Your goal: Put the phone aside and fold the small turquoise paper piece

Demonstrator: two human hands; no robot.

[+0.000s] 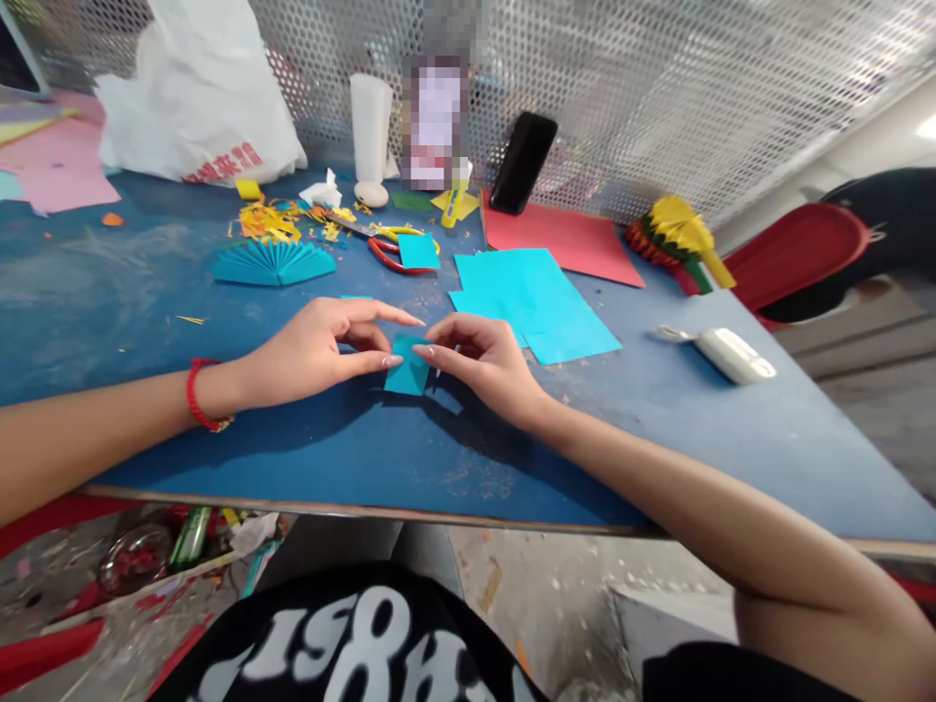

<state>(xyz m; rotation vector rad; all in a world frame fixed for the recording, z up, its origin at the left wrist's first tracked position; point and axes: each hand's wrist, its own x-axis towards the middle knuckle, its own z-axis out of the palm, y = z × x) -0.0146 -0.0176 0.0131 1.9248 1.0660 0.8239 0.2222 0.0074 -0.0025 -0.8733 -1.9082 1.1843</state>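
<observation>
A small square of teal paper (407,373) lies on the blue table (109,302) near its front edge. My left hand (314,349) pinches the paper's left side between thumb and forefinger. My right hand (484,359) grips its right upper corner with the fingertips. Both hands meet over the paper. A red bead bracelet (196,394) sits on my left wrist.
Larger teal sheets (537,300) and a red sheet (563,241) lie behind my right hand. Red-handled scissors (391,250), a teal paper fan (272,263), yellow scraps (269,222), a black phone (523,162), a white plastic bag (199,97) and a white device (731,353) sit around.
</observation>
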